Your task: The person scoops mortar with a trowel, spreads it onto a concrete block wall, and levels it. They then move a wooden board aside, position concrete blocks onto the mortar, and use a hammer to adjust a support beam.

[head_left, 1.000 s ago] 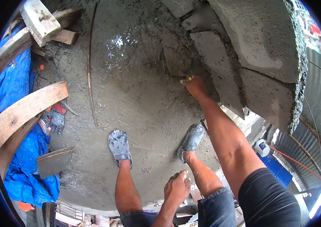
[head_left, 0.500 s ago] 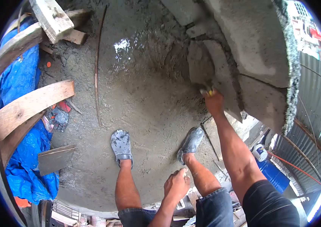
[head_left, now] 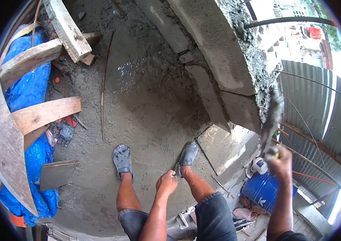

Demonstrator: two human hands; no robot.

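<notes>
My right hand (head_left: 281,162) is closed round the handle of a trowel (head_left: 274,114), out at the right. The trowel's blade is blurred and points up beside the mortar-covered top (head_left: 261,84) of the block wall (head_left: 214,48). Between my knees, my left hand (head_left: 166,184) is curled into a fist; whatever it may hold is hidden. Wet grey mortar (head_left: 150,104) covers the ground in front of my feet, darkest near the foot of the wall.
A flat board (head_left: 222,148) lies right of my feet. At left are wooden planks (head_left: 48,114) over a blue tarp (head_left: 28,86). A thin rod (head_left: 104,88) lies on the ground. A blue drum (head_left: 261,190) stands lower right, and a rebar (head_left: 291,21) juts from the wall.
My right hand has swung the trowel from the mortar at the wall's foot up and right, past the wall's top. My left fist has shifted slightly left. The view has tilted right.
</notes>
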